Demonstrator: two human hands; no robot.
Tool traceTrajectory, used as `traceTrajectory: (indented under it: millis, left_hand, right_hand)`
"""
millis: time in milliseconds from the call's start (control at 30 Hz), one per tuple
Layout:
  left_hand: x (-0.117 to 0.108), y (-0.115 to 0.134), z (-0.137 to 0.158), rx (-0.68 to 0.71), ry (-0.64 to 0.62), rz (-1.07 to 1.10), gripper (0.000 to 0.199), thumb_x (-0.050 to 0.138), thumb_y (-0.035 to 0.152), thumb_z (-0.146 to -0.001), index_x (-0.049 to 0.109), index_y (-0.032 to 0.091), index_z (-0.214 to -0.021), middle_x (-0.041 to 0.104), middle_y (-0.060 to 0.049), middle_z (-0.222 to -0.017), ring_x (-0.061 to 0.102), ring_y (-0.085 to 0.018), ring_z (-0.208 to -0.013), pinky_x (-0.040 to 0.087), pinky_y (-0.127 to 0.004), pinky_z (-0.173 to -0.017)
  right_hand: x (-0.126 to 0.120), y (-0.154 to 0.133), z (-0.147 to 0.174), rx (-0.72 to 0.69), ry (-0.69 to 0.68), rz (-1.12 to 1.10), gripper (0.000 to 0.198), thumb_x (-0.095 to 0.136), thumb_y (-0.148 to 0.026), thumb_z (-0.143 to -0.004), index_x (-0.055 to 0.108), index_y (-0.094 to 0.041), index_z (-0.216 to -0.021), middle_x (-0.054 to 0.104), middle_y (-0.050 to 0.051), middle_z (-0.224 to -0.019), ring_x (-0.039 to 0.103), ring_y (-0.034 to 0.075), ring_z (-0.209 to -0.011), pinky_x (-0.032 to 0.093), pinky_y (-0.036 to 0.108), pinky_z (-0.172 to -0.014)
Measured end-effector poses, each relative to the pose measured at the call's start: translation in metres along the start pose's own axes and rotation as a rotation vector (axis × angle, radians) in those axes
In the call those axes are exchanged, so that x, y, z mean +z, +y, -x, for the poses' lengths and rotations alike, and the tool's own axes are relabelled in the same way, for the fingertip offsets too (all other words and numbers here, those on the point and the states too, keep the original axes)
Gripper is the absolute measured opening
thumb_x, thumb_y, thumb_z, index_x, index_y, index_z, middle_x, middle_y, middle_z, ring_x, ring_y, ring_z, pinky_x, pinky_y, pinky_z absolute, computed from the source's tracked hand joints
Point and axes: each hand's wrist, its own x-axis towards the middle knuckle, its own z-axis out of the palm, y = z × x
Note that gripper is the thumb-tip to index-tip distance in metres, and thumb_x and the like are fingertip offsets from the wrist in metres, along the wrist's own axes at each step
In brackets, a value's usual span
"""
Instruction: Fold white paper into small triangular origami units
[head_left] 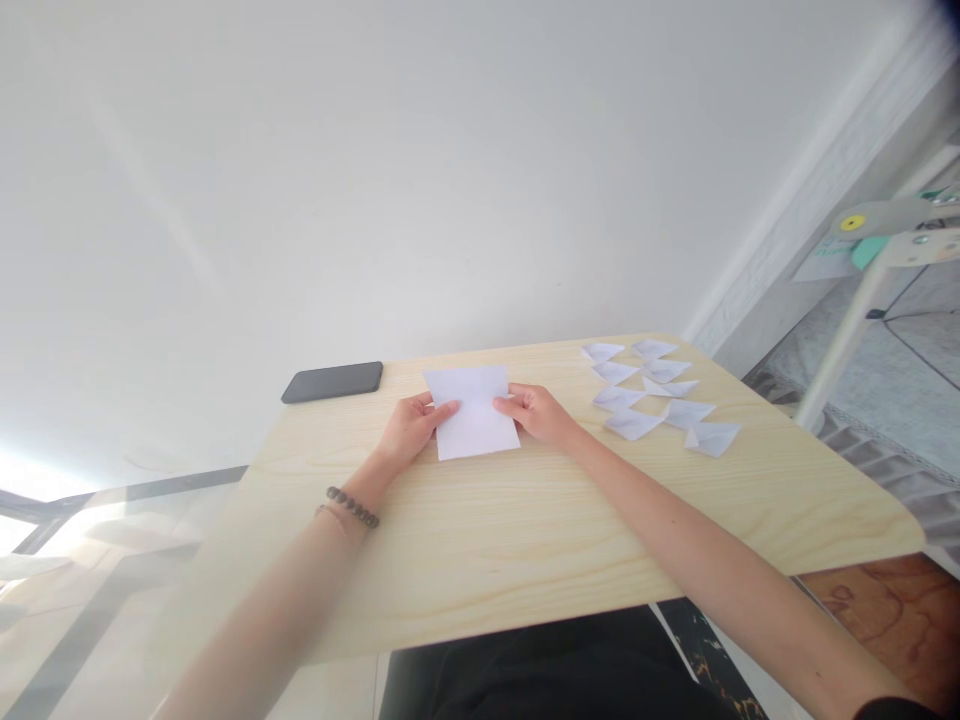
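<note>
A white sheet of paper (478, 425), nearly square, is held up over the middle of the table between my two hands. My left hand (411, 428) pinches its left edge, thumb on the near face and fingers behind. On the opposite edge my right hand (538, 412) grips in the same way. The fingers behind the paper are partly hidden. To the right of my right hand, several small folded white paper pieces (632, 425) lie in two slanting rows. They look like paper boats.
The light wooden table (480, 560) stands against a white wall (480, 180). A black phone (334, 381) lies near its back left corner. Past the right edge is a pale metal frame (847, 340). My dark-clothed lap (555, 670) is below the front edge.
</note>
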Motion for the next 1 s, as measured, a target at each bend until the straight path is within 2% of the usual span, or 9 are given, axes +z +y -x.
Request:
traceTrajectory:
  millis: [133, 300, 433, 600, 833, 1000]
  left_hand:
    - [-0.0022, -0.0034, -0.0027, -0.015, 0.036, -0.016, 0.047, 0.066, 0.045, -0.063, 0.062, 0.010, -0.093, 0.067, -0.012, -0.090, 0.062, -0.022, -0.079, 0.050, -0.034, -0.068]
    - [-0.0044, -0.0041, -0.0027, -0.035, 0.026, -0.008, 0.045, 0.061, 0.049, -0.067, 0.064, 0.009, -0.086, 0.067, -0.012, -0.088, 0.062, -0.022, -0.079, 0.049, -0.032, -0.069]
    - [-0.0049, -0.0022, -0.0025, -0.069, 0.003, 0.025, 0.045, 0.060, 0.050, -0.068, 0.064, 0.009, -0.085, 0.067, -0.012, -0.086, 0.062, -0.021, -0.078, 0.049, -0.032, -0.070]
    - [-0.0041, -0.0017, -0.0028, -0.052, -0.002, 0.034, 0.045, 0.062, 0.047, -0.067, 0.063, 0.009, -0.092, 0.066, -0.013, -0.092, 0.061, -0.023, -0.085, 0.049, -0.034, -0.075]
    - [-0.0018, -0.0018, -0.0027, -0.033, 0.069, -0.003, 0.044, 0.064, 0.046, -0.065, 0.064, 0.010, -0.091, 0.066, -0.011, -0.095, 0.061, -0.024, -0.085, 0.050, -0.034, -0.072]
    - [-0.0003, -0.0009, -0.0019, -0.024, 0.092, -0.024, 0.043, 0.065, 0.046, -0.063, 0.065, 0.010, -0.087, 0.066, -0.011, -0.092, 0.062, -0.023, -0.082, 0.050, -0.033, -0.071]
  right_hand:
    - [-0.0003, 0.0039, -0.0017, 0.015, 0.097, -0.011, 0.029, 0.058, -0.046, -0.069, 0.057, -0.018, -0.076, 0.063, 0.001, -0.066, 0.058, 0.014, -0.055, 0.046, 0.024, -0.049]
    - [-0.0001, 0.0040, -0.0006, -0.003, 0.120, 0.063, 0.032, 0.056, -0.048, -0.069, 0.054, -0.017, -0.065, 0.057, -0.002, -0.055, 0.053, 0.012, -0.048, 0.040, 0.022, -0.043]
    - [-0.0002, 0.0043, -0.0003, -0.022, 0.140, 0.156, 0.035, 0.053, -0.050, -0.070, 0.055, -0.016, -0.064, 0.053, -0.002, -0.051, 0.050, 0.011, -0.045, 0.036, 0.021, -0.041]
    - [-0.0001, 0.0038, -0.0003, -0.044, 0.157, 0.193, 0.036, 0.051, -0.051, -0.071, 0.058, -0.016, -0.064, 0.053, -0.002, -0.051, 0.048, 0.010, -0.046, 0.035, 0.021, -0.041]
    - [0.0005, 0.0088, -0.0056, -0.061, 0.266, 0.142, 0.033, 0.062, -0.048, -0.062, 0.058, -0.017, -0.073, 0.063, 0.001, -0.071, 0.058, 0.014, -0.061, 0.045, 0.023, -0.051]
    - [-0.0008, 0.0103, -0.0073, -0.043, 0.284, 0.104, 0.031, 0.065, -0.044, -0.060, 0.062, -0.016, -0.074, 0.065, 0.003, -0.072, 0.059, 0.014, -0.061, 0.047, 0.025, -0.055]
